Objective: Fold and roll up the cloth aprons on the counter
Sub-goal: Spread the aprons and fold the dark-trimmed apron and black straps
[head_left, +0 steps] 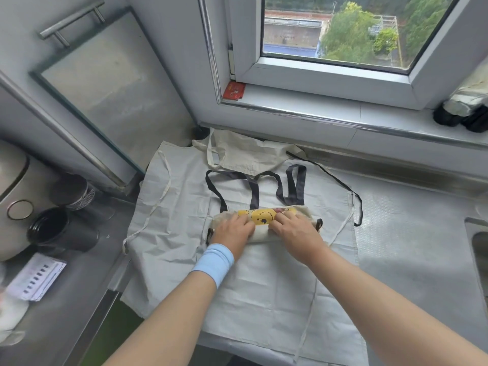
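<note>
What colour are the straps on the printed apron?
Apron straps look black or dark navy; head view.

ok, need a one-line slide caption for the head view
Left hand and right hand grip a half-rolled cartoon-print apron, dark straps trailing, atop plain aprons spread on the steel counter.

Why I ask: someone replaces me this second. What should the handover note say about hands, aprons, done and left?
Left hand and right hand: both grip the printed apron.
Printed apron: mostly rolled, dark straps loose beyond it. It lies on the white apron, spread flat on the counter.
Cream apron: bunched by the window.
Left: finish this roll, then fold and roll the other two.
</note>
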Demonstrator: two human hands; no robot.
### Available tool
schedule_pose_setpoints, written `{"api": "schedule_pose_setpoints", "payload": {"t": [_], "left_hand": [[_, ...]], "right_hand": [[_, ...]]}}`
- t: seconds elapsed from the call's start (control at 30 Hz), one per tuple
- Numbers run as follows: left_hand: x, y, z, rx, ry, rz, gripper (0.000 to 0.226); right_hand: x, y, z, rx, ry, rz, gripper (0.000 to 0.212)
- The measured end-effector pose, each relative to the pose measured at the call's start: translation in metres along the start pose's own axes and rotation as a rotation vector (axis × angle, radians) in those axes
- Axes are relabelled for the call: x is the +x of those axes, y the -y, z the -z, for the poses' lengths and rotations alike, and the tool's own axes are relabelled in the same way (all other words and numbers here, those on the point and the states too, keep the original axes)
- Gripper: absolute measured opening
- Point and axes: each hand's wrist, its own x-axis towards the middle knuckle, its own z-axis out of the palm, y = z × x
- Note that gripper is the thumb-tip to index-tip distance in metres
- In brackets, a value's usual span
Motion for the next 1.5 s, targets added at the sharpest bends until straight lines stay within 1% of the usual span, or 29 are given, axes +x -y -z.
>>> {"api": "schedule_pose_setpoints", "payload": {"t": [0.07,0.17,0.2,0.27,0.33,0.4,0.5,0.57,0.63,0.67,0.73,0.77,0.8,0.87,0.9,0.93,0.97,1.0,1.03,1.07,1.1,1.2,1.3,1.33,1.4,1.47,1.5], "left_hand": [[-0.004,0.0,-0.004,-0.03,0.058,0.065,0.021],[-0.009,0.013,-0.009,-0.07,0.07,0.059,0.029],[-0.009,0.019,-0.009,-0.094,0.065,0.043,0.029],[-0.009,0.032,-0.006,-0.177,0.058,0.032,0.023],[-0.007,0.039,0.0,-0.231,0.072,0.062,0.018],[-0.003,0.043,0.006,-0.29,0.085,0.158,0.017],[0.008,0.045,0.012,-0.401,0.126,0.372,0.017],[0.019,0.043,0.012,-0.437,0.187,0.445,0.016],[0.03,0.04,0.014,-0.373,0.217,0.481,0.017],[0.035,0.038,0.014,-0.292,0.212,0.487,0.019],[0.042,0.032,0.012,-0.084,0.129,0.438,0.026],[0.045,0.028,0.01,-0.017,0.054,0.379,0.028],[0.047,0.021,0.008,0.008,-0.011,0.285,0.028],[0.048,0.01,-0.004,0.029,-0.118,0.026,0.022],[0.045,0.008,-0.01,0.001,-0.137,-0.057,0.019],[0.041,0.007,-0.015,-0.055,-0.134,-0.088,0.024],[0.037,0.008,-0.018,-0.119,-0.089,-0.077,0.037],[0.033,0.011,-0.023,-0.135,-0.019,-0.057,0.05],[0.027,0.014,-0.023,-0.112,0.087,-0.04,0.06],[0.024,0.017,-0.024,-0.094,0.164,-0.04,0.066],[0.022,0.019,-0.022,-0.1,0.193,-0.047,0.07],[0.026,0.02,-0.017,-0.136,0.196,-0.028,0.069],[0.035,0.021,-0.013,-0.161,0.125,0.053,0.056],[0.038,0.022,-0.011,-0.137,0.109,0.065,0.053],[0.044,0.022,-0.006,-0.095,0.138,0.075,0.052],[0.049,0.02,0.0,-0.063,0.174,0.084,0.05],[0.051,0.018,0.003,-0.04,0.181,0.079,0.046]], "right_hand": [[-0.003,-0.002,0.001,0.056,0.035,-0.035,0.013],[-0.006,-0.009,0.004,0.075,0.107,-0.064,0.039],[-0.005,-0.013,0.005,0.095,0.125,-0.073,0.042],[0.0,-0.019,0.007,0.126,0.173,-0.088,0.035],[0.005,-0.024,0.009,0.158,0.18,-0.111,0.027],[0.01,-0.027,0.013,0.21,0.171,-0.179,0.026],[0.021,-0.03,0.018,0.235,0.209,-0.24,0.025],[0.028,-0.03,0.017,0.261,0.199,-0.287,0.026],[0.034,-0.03,0.013,0.226,0.133,-0.35,0.03],[0.036,-0.031,0.011,0.173,0.097,-0.359,0.033],[0.04,-0.031,0.004,0.04,0.045,-0.306,0.034],[0.042,-0.03,0.002,0.003,0.013,-0.271,0.032],[0.044,-0.029,0.0,-0.016,-0.028,-0.227,0.029],[0.045,-0.023,-0.003,-0.022,-0.094,-0.124,0.024],[0.044,-0.021,-0.005,-0.015,-0.11,-0.075,0.022],[0.041,-0.021,-0.008,-0.002,-0.112,-0.043,0.021],[0.038,-0.023,-0.011,0.028,-0.097,-0.026,0.023],[0.034,-0.026,-0.015,0.076,-0.078,-0.023,0.026],[0.03,-0.029,-0.018,0.138,-0.063,-0.026,0.029],[0.028,-0.033,-0.02,0.194,-0.051,-0.029,0.033],[0.025,-0.037,-0.02,0.229,-0.042,-0.032,0.035],[0.025,-0.041,-0.013,0.263,0.011,-0.049,0.041],[0.029,-0.04,-0.01,0.269,0.006,-0.052,0.041],[0.032,-0.039,-0.01,0.255,0.013,-0.049,0.039],[0.038,-0.039,-0.011,0.194,0.052,-0.053,0.032],[0.044,-0.039,-0.011,0.055,0.028,-0.042,0.02],[0.046,-0.039,-0.009,-0.015,-0.001,-0.031,0.014]]}}
